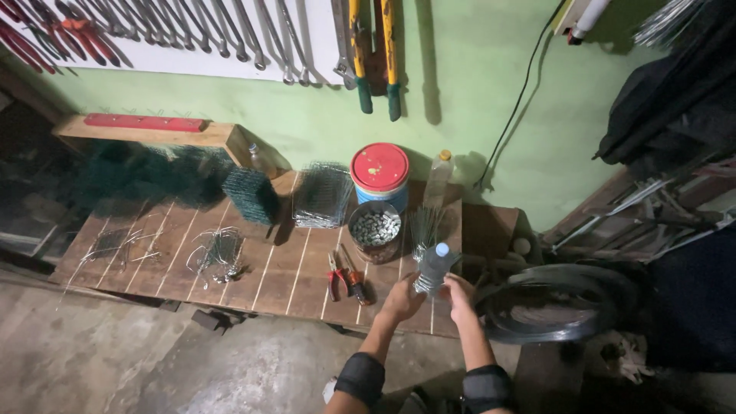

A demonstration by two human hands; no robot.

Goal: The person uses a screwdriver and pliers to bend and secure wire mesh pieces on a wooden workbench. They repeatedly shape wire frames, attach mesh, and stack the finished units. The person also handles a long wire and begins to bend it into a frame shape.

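Low wooden bench along the green wall, slatted top, seen from above. On the wall, a white board with a row of wrenches and long cutters with yellow and green handles. At the right of the bench, on the floor, a large dark coil of wire. On the bench, from left to right: flat bent wire pieces, a green mesh block, a grey mesh cage, then a round tin with red lid, a small open can full of pale small parts, red-handled pliers. Behind the tin, a second tall bottle with yellow cap. Near the front right corner, a clear plastic bottle with blue cap, standing almost upright, long axis tilted only a little, cap pointing away from the body toward the wall, base toward the hands. Just behind it, a bunch of thin straight wires, upright. Left hand wrapped on the lower left side of the bottle, fingers closed around the body of it. Right hand touching the lower right side, fingers curled in; cannot tell whether really pressing or only resting against it. Both hands equally near, one on each side, bottle between them and slightly ahead. Dark bands on both forearms.
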